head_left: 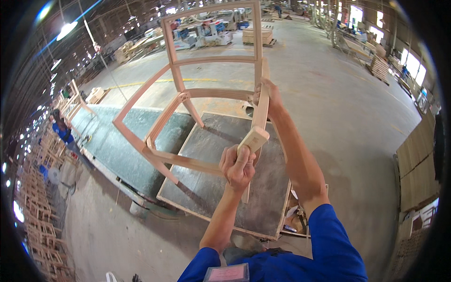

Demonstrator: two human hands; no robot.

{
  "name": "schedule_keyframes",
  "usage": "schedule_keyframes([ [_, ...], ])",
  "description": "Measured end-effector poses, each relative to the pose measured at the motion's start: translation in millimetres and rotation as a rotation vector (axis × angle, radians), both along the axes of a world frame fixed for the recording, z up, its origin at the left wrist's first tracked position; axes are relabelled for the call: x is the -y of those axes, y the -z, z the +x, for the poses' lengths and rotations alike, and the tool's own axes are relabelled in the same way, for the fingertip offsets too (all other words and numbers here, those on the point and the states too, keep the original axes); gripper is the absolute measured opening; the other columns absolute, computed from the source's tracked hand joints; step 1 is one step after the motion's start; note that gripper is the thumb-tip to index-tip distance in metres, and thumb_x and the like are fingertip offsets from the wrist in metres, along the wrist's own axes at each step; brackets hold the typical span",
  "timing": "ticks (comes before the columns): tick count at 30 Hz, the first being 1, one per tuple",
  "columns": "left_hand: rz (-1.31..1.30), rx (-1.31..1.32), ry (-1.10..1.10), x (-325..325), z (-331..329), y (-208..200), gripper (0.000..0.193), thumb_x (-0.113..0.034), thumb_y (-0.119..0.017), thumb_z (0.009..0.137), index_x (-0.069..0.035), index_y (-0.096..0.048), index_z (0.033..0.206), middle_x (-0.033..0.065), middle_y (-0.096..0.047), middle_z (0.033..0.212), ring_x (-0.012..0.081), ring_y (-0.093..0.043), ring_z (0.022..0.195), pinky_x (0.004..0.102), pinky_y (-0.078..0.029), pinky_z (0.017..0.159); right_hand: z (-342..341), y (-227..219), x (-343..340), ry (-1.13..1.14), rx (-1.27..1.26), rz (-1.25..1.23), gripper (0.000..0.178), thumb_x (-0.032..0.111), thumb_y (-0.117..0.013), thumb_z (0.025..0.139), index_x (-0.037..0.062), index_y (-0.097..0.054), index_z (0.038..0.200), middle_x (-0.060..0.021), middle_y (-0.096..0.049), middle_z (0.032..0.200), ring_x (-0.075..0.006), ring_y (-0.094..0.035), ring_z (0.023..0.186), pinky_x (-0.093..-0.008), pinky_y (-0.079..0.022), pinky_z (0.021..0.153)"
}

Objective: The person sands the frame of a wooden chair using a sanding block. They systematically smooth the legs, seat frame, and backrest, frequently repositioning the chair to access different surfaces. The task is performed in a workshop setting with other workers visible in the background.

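Note:
An unfinished wooden armchair frame (213, 59), with an open back and no seat panel, stands on a dark-topped, wood-edged platform (221, 197). My left hand (238, 165) is closed around a pale block with rounded corners (253, 139), thumb on its near face. That block lies against the near end of the chair's right armrest (262, 113). Farther back along the same armrest, my right hand (269, 96) grips the wood, its fingers wrapped around and partly hidden behind it.
A long green-topped table (127, 136) adjoins the platform on the left. Tools lie in a tray (296, 218) beside my right elbow. A person in blue (63, 134) stands at far left, near many stacked chair frames (37, 225). Brown panels (416, 164) stand at right.

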State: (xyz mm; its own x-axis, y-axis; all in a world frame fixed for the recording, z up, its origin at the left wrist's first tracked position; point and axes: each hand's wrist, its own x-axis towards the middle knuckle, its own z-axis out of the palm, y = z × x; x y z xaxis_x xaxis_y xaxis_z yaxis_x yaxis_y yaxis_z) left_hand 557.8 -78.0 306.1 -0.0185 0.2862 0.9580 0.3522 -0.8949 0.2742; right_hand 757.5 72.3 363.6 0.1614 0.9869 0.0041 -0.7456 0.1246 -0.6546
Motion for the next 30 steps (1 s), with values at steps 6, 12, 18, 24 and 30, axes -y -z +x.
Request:
schedule_keyframes([
  [6, -0.066, -0.086, -0.113, 15.9, -6.7, 56.1, 0.012, -0.013, -0.073, 0.087, -0.01, -0.069, 0.098, 0.0078, -0.056, 0.077, 0.0283, -0.054, 0.065, 0.0389, -0.042, 0.055, 9.0, -2.4, 3.7, -0.007, 0.06, 0.055, 0.031, 0.032, -0.066, 0.091, 0.0089, -0.048, 0.101, -0.008, -0.055, 0.075, -0.0187, -0.053, 0.056, -0.0346, -0.047, 0.049],
  [12, -0.077, -0.078, -0.138, 16.9, 0.5, 30.0, 0.017, -0.008, -0.074, 0.085, -0.01, -0.069, 0.102, 0.0079, -0.06, 0.08, 0.027, -0.056, 0.066, 0.0375, -0.044, 0.056, 3.8, -5.5, -1.1, 0.041, 0.06, -0.085, 0.035, 0.031, -0.067, 0.09, 0.0067, -0.05, 0.107, -0.0092, -0.057, 0.075, -0.0196, -0.055, 0.057, -0.0352, -0.047, 0.05],
  [18, -0.003, -0.15, -0.086, 9.2, -4.9, 29.7, 0.025, -0.006, -0.076, 0.082, -0.011, -0.07, 0.106, 0.0096, -0.062, 0.082, 0.0284, -0.059, 0.066, 0.0368, -0.046, 0.057, 12.8, -3.6, -1.7, 0.056, 0.048, -0.054, 0.034, 0.03, -0.067, 0.09, 0.006, -0.05, 0.108, -0.0088, -0.057, 0.076, -0.0186, -0.055, 0.059, -0.0343, -0.047, 0.051],
  [24, 0.003, -0.184, -0.132, 12.0, -21.3, 58.5, 0.019, -0.011, -0.075, 0.086, -0.013, -0.069, 0.104, 0.0081, -0.062, 0.083, 0.0278, -0.06, 0.066, 0.0384, -0.047, 0.055, -3.8, -13.4, 1.1, 0.022, 0.06, -0.064, 0.037, 0.031, -0.068, 0.09, 0.0054, -0.051, 0.111, -0.0078, -0.057, 0.078, -0.0183, -0.055, 0.059, -0.0335, -0.048, 0.053],
  [30, 0.057, -0.154, -0.075, -4.9, -6.5, -2.0, 0.033, -0.006, -0.077, 0.082, -0.014, -0.069, 0.113, 0.0095, -0.064, 0.087, 0.0275, -0.061, 0.067, 0.0375, -0.048, 0.056, 1.2, -7.8, 2.9, 0.08, 0.087, -0.084, 0.043, 0.034, -0.07, 0.088, 0.0043, -0.052, 0.114, -0.0083, -0.059, 0.081, -0.0189, -0.056, 0.06, -0.034, -0.048, 0.053],
])
